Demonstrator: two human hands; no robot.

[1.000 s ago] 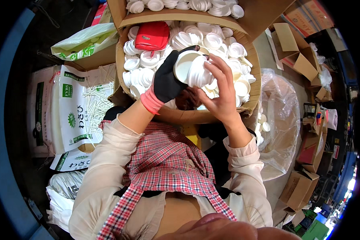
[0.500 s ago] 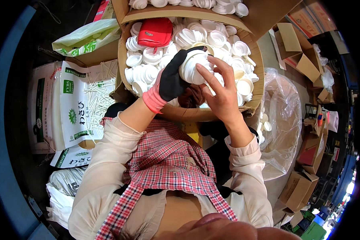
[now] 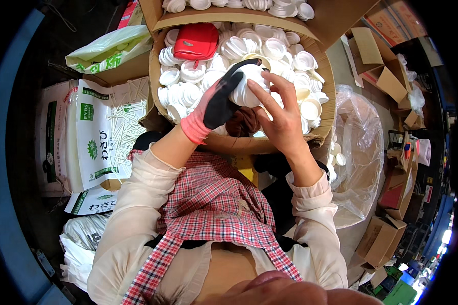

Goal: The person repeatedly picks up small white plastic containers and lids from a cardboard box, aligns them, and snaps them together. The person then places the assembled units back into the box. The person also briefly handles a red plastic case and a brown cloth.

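My left hand [image 3: 220,101], in a black and pink glove, is closed round several round white plastic lids [image 3: 247,87] stacked together. My bare right hand [image 3: 280,114] is at the stack's right side. Its index fingertip presses on the lids' faces and its thumb is curled near their lower edge. Both hands are over a cardboard box [image 3: 224,146] heaped with loose white lids [image 3: 234,47]. Something brown, like cloth [image 3: 243,122], lies in the box just below the stack. Behind my left hand, a red pouch [image 3: 196,41] rests on the heap.
Another box flap [image 3: 229,21] with more lids stands behind. To the left, a carton holds white plastic sticks [image 3: 124,129] beside a printed sheet [image 3: 92,132]. A clear plastic bag [image 3: 359,157] sits at the right, with open cardboard boxes [image 3: 379,241] beyond it.
The stack of lids has turned slightly in my left hand, and the gloved fingers have shifted a little on it. My right hand has barely moved.
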